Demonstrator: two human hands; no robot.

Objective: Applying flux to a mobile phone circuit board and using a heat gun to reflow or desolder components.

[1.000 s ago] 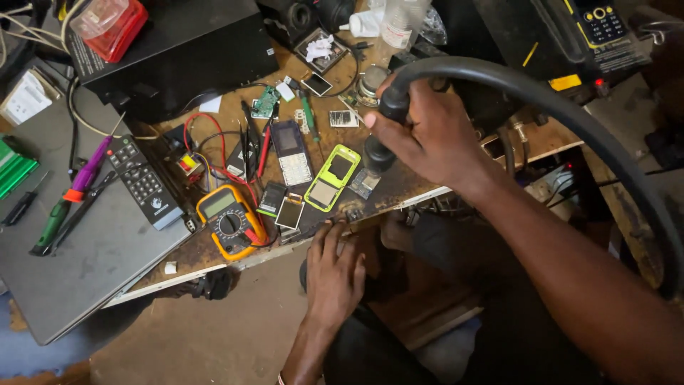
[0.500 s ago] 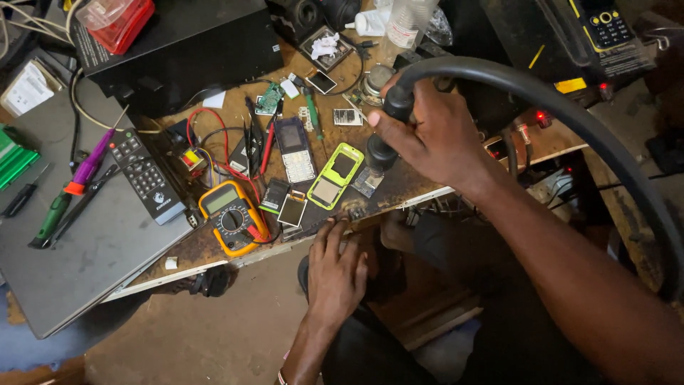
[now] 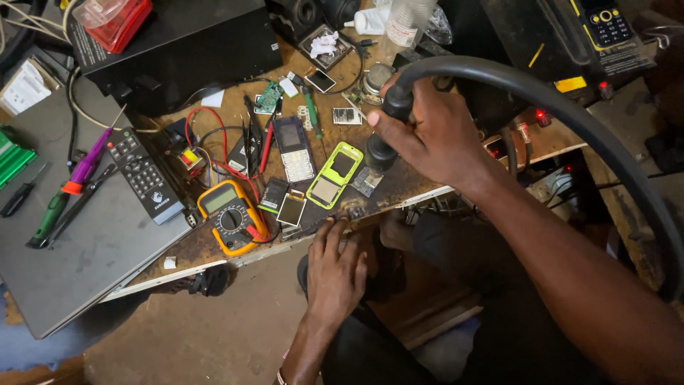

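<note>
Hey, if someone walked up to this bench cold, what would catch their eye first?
Probably the right hand gripping a black nozzle tool on a thick hose, pointed down at a small board at the bench edge. Next, the lime-green phone shell mid-bench and the orange-and-yellow multimeter to its left. The left hand rests at the bench's front edge.

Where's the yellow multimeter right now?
The yellow multimeter lies near the workbench's front edge, left of centre in the head view, between the black remote control and small phone screens.
</note>
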